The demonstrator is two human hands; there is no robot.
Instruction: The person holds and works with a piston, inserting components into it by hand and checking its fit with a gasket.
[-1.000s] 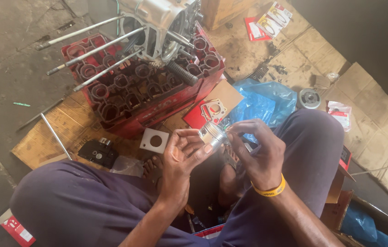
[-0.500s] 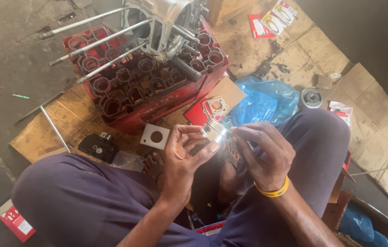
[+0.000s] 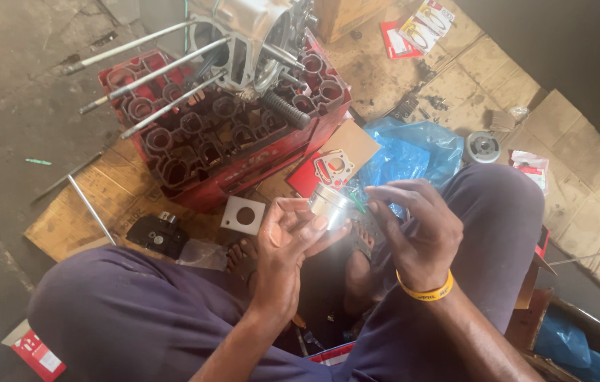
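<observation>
I sit cross-legged on the floor. My left hand (image 3: 287, 244) grips a small shiny metal piston (image 3: 328, 204) between thumb and fingers, over my lap. My right hand (image 3: 417, 226), with a yellow band on its wrist, hovers just right of the piston, fingers spread and curled, the fingertips close to its rim. Whether they touch it I cannot tell. A green sliver shows between the two hands.
A red plastic crate (image 3: 222, 138) in front carries an engine block (image 3: 254, 35) with long studs. A grey square gasket (image 3: 243, 215), a black part (image 3: 157, 234), a blue plastic bag (image 3: 413, 152), a red gasket card (image 3: 328, 170) and a round metal part (image 3: 482, 147) lie on cardboard.
Both hands with the piston have stayed over my lap. My right fingers have opened and drawn slightly off the piston; the view has tipped a little.
</observation>
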